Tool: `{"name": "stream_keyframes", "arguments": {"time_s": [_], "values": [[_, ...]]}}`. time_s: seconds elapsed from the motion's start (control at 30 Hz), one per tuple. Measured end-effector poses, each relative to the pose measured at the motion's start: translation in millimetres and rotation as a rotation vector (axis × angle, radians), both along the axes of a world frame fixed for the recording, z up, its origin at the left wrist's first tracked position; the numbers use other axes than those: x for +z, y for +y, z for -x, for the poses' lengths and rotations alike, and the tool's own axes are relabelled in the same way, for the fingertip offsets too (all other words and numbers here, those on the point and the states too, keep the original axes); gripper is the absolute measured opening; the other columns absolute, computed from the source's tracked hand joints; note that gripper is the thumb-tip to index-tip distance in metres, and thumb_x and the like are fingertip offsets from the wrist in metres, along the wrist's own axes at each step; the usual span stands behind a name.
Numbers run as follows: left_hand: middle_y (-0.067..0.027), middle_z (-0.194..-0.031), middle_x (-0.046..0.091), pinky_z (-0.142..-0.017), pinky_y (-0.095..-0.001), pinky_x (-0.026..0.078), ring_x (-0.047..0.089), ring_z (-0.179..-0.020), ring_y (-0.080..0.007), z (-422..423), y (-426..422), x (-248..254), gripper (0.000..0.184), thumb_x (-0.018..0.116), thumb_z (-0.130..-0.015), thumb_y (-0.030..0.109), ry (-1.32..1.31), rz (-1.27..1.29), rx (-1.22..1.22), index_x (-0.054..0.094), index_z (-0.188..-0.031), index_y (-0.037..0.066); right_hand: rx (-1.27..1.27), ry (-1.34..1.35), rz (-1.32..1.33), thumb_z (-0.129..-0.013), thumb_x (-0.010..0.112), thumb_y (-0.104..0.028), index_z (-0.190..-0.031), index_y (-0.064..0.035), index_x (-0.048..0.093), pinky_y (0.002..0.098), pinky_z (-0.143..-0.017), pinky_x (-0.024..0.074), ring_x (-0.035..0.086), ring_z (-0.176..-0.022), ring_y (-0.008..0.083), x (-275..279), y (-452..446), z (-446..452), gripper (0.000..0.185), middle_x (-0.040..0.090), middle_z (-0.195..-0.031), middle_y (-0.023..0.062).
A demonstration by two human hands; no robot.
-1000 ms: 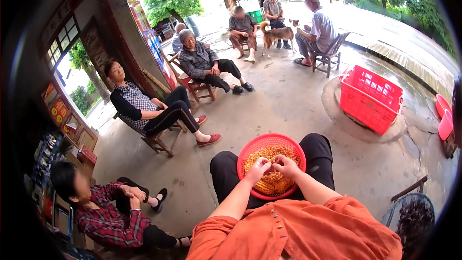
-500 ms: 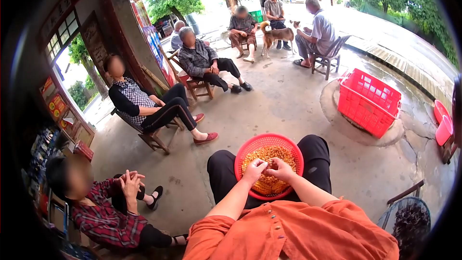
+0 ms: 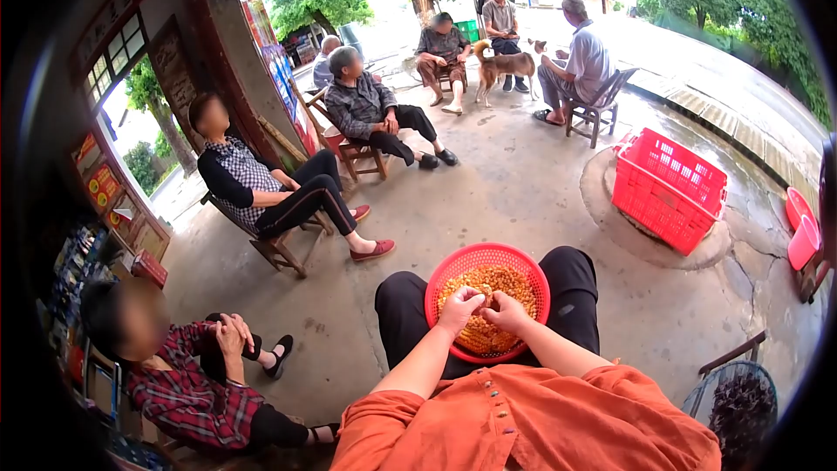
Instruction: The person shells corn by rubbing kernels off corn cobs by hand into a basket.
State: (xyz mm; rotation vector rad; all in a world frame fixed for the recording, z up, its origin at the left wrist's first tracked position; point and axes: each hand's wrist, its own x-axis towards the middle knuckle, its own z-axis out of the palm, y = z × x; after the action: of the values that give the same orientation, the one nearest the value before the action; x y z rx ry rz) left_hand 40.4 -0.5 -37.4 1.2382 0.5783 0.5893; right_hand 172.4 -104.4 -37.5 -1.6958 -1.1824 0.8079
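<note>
On my lap rests a red plastic colander basket [image 3: 433, 282] holding many small orange-yellow pieces [image 3: 501, 280] that look like corn kernels. Above its middle, my left hand [image 3: 459, 308] has thumb and fingers pinched together. My right hand [image 3: 507, 312] is close beside it, its fingers also curled into a pinch. The fingertips nearly meet over the pieces. Whatever they pinch is too small and too covered by the fingers to make out.
A red crate [image 3: 667, 192] stands on the concrete at front right, with red basins [image 3: 803, 228] beyond it. A netted container [image 3: 737, 406] with dark contents is at lower right. Several people sit on chairs around; a brown-and-white dog [image 3: 506, 70] stands among them.
My hands stay over the basket, with the fingertips shifted slightly. The seated person at lower left has lowered their clasped hands toward the knee. Another seated person has turned their head.
</note>
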Motion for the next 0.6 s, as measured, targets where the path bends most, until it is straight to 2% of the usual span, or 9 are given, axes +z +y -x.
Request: {"name": "stream_keyframes", "arguments": {"time_s": [0.17, 0.3, 0.37, 0.5, 0.6], "values": [[-0.0018, -0.084, 0.059, -0.066, -0.0238, 0.048, 0.056, -0.073, -0.0095, 0, 4, -6, 0.008, 0.061, -0.087, 0.008, -0.003, 0.002, -0.016, 0.057, -0.093, 0.005, -0.003, -0.043, 0.009, -0.080, 0.071, -0.030, -0.089, -0.0002, 0.056, 0.0361, -0.066, 0.0476, 0.061, -0.073, 0.0235, -5, 1, 3, 0.035, 0.063, -0.079, 0.0145], [-0.0016, -0.084, 0.059, -0.066, -0.0235, 0.048, 0.056, -0.073, -0.0096, 2, 6, -6, 0.006, 0.060, -0.086, 0.008, 0.011, 0.025, -0.026, 0.056, -0.091, 0.006, 0.013, -0.014, 0.007, -0.080, 0.071, -0.031, -0.088, -0.0006, 0.056, 0.0366, -0.066, 0.0474, 0.061, -0.073, 0.0238, -28, 8, -1, 0.035, 0.063, -0.079, 0.0141], [-0.0011, -0.082, 0.058, -0.067, -0.0232, 0.050, 0.058, -0.072, -0.0106, 2, 8, -7, 0.005, 0.058, -0.087, 0.007, 0.012, 0.064, -0.058, 0.055, -0.091, 0.007, 0.049, 0.056, -0.027, -0.083, 0.068, -0.027, -0.088, -0.0009, 0.056, 0.0345, -0.063, 0.0475, 0.060, -0.069, 0.0203, -49, 15, -5, 0.029, 0.063, -0.076, 0.0115], [-0.0017, -0.082, 0.059, -0.066, -0.0235, 0.051, 0.060, -0.071, -0.0115, 2, 8, -6, 0.005, 0.057, -0.087, 0.007, 0.000, 0.085, -0.068, 0.055, -0.092, 0.007, 0.095, 0.195, -0.022, -0.086, 0.065, -0.021, -0.087, -0.0012, 0.056, 0.0311, -0.060, 0.0475, 0.059, -0.064, 0.0158, -20, 6, -1, 0.022, 0.062, -0.073, 0.0077], [-0.0003, -0.077, 0.059, -0.064, -0.0228, 0.046, 0.054, -0.067, -0.0088, 2, 6, -4, 0.003, 0.057, -0.087, 0.010, 0.029, 0.072, -0.046, 0.057, -0.085, 0.007, 0.161, 0.258, -0.014, -0.089, 0.061, -0.017, -0.089, -0.0025, 0.056, 0.0274, -0.056, 0.0468, 0.058, -0.062, 0.0117, -15, 4, -4, 0.015, 0.061, -0.072, 0.0038]]}}
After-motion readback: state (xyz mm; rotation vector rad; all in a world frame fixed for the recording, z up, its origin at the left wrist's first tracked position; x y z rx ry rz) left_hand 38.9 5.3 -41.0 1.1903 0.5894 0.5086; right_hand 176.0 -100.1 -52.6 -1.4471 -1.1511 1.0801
